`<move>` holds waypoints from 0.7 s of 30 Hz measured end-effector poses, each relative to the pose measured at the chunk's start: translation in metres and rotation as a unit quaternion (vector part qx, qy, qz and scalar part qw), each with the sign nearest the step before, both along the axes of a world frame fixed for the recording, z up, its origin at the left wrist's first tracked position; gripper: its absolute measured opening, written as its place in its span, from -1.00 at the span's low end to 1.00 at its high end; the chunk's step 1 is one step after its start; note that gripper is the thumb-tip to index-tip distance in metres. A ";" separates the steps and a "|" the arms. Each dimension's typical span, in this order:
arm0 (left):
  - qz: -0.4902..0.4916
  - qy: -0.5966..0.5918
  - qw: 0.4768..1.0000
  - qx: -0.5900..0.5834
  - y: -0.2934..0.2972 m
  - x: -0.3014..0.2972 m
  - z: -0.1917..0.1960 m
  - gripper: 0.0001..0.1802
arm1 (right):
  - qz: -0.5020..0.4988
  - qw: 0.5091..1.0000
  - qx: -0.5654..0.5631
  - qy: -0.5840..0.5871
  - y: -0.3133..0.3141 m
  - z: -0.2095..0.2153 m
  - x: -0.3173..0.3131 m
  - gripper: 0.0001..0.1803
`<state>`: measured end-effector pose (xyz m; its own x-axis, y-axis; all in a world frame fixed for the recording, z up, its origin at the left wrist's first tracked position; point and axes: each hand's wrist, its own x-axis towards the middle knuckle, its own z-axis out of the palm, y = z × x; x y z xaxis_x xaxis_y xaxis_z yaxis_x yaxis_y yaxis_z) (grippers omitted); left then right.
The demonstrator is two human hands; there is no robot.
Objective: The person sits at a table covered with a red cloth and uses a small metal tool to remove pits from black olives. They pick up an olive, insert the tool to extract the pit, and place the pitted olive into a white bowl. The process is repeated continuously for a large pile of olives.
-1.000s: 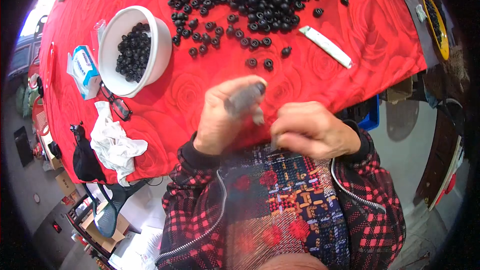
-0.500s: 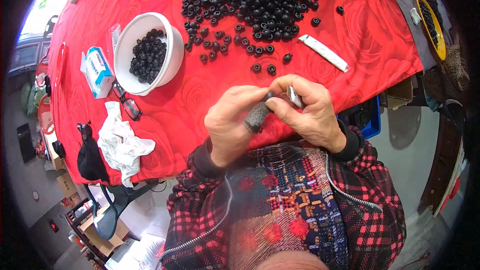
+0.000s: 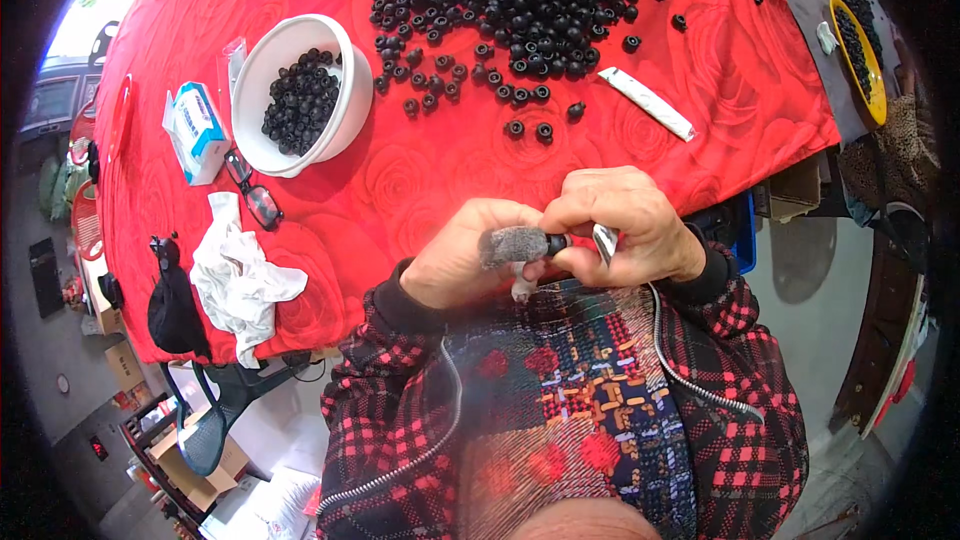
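Observation:
My left hand (image 3: 450, 258) is closed in front of my chest, at the table's near edge. A rough grey cylinder (image 3: 510, 246) lies along it; whether this is a covering on a digit or a separate piece I cannot tell. At its right end, a small black round part (image 3: 556, 243) sits pinched between both hands. My right hand (image 3: 635, 220) is closed too, with a shiny metal tool (image 3: 605, 243) in its grip, its end pointing down beside the black part. Several similar black hollow parts (image 3: 520, 15) lie heaped on the red tablecloth (image 3: 430, 165) beyond my hands.
A white bowl (image 3: 357, 105) at left holds several black parts. Near it are a blue-and-white box (image 3: 205, 140), eyeglasses (image 3: 262, 205), a white cloth (image 3: 235, 275) and a black mask-like item (image 3: 177, 310). A white wrapped strip (image 3: 648, 103) lies right; a yellow basket (image 3: 878, 100) stands farther right.
Both hands have dropped slightly toward my chest. The grey cylinder has swung from hanging downward to nearly level, and the metal tool has tilted.

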<state>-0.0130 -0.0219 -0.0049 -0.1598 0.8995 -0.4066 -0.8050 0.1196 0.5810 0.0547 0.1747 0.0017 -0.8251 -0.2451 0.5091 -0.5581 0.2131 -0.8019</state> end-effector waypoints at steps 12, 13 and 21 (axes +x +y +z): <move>-0.029 0.019 0.999 -0.008 0.003 0.000 -0.005 -0.84 | -0.010 0.999 -0.002 0.034 0.001 0.002 0.003 -0.67; -0.047 0.040 0.998 0.011 0.003 -0.001 -0.008 -0.86 | -0.003 1.000 -0.005 0.025 0.002 0.003 0.004 -0.66; 0.184 -0.041 0.982 0.029 0.013 0.019 0.001 -0.62 | -0.174 0.970 0.106 0.135 -0.008 0.002 0.013 -0.66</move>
